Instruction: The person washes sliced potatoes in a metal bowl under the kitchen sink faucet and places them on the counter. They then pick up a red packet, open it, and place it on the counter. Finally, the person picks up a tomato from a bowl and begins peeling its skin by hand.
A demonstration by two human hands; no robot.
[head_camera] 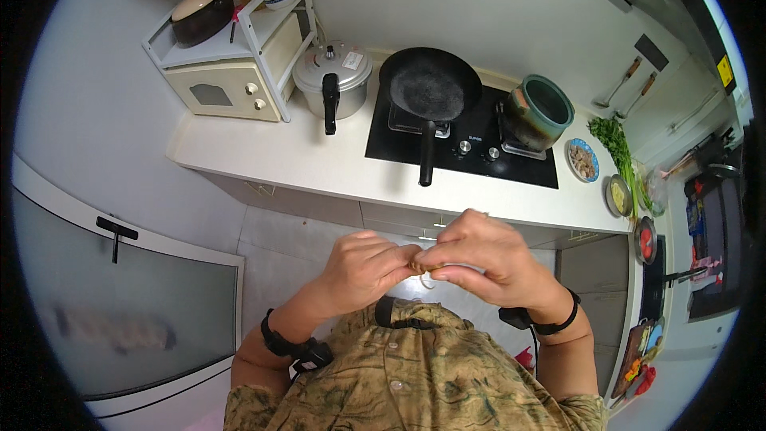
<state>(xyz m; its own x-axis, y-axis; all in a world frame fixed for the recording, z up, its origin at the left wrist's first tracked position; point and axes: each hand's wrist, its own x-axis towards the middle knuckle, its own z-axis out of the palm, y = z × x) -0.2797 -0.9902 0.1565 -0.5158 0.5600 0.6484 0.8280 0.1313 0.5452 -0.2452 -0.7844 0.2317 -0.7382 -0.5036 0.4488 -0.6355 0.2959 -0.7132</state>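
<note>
Both hands meet in front of my chest, above the floor beside the counter. My left hand (371, 266) and my right hand (485, 260) pinch a small thin brownish strand (426, 280) between thumbs and fingers; part of it curls down below the fingertips, and the fingers hide the rest, so its kind cannot be told. Beyond the hands, a black frying pan (431, 84) sits on the left burner of the gas hob (395, 146), its handle pointing toward me. On the right burner stands a green-rimmed pot (535, 117), without a lid.
A pressure cooker (353, 84) stands left of the hob, beside a white rack (224, 51) over a cream oven (239, 93). To the right are a plate of meat pieces (581, 160), green stalks (622, 155), bowls (618, 196) and a cutting board (629, 353). A frosted door (137, 293) is at left.
</note>
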